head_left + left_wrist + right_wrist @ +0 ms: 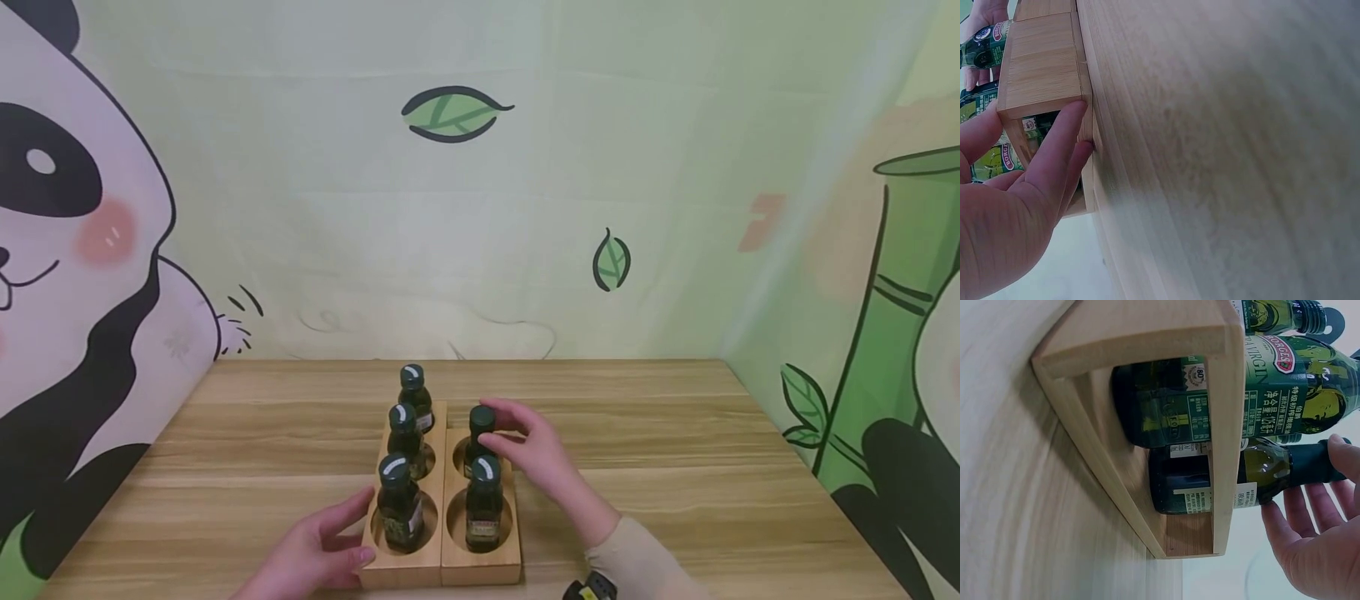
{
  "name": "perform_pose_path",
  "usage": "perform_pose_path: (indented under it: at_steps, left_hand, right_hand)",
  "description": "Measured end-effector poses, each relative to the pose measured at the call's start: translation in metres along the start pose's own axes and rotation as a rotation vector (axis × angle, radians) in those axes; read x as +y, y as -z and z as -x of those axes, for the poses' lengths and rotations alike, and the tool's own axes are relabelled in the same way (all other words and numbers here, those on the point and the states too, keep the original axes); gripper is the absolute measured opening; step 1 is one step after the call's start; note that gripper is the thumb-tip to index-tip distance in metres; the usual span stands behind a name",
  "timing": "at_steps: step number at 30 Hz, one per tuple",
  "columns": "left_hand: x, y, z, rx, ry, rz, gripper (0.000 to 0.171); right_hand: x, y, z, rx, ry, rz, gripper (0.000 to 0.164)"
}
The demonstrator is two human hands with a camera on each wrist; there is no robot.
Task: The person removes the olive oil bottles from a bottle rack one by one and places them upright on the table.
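Two wooden bottle racks (442, 575) with round holes stand side by side. My right hand (542, 454) pinches the dark cap of a small green olive oil bottle (1266, 472) in the right rack, its base inside the frame. In front of it stands another olive oil bottle (483, 508). Three more bottles line the left rack, the nearest one (401, 508) at the front. My left hand (318, 542) grips that rack's near left corner, thumb and fingers against the wood; the left wrist view shows the fingers (1057, 153) across its open side.
The wood-grain tabletop (675, 467) extends around the racks. Behind it hangs a pale green backdrop (322, 233) with leaves and pandas. A small black device with yellow (592, 587) shows by the right sleeve (645, 562).
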State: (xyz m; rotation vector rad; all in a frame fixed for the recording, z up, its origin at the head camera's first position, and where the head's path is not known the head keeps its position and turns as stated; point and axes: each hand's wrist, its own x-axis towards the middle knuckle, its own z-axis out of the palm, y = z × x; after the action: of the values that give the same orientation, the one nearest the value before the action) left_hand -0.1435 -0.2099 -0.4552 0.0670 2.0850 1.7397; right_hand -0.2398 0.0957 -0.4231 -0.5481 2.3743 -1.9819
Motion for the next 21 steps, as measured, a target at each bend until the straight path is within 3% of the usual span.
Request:
perform_pose_path:
  at_steps: [21]
  left_hand:
    - [0.002,-0.001,-0.001,-0.025,0.009,0.030,0.082]
  right_hand:
    - [-0.011,0.007,-0.003,0.065,0.089,-0.010,0.040]
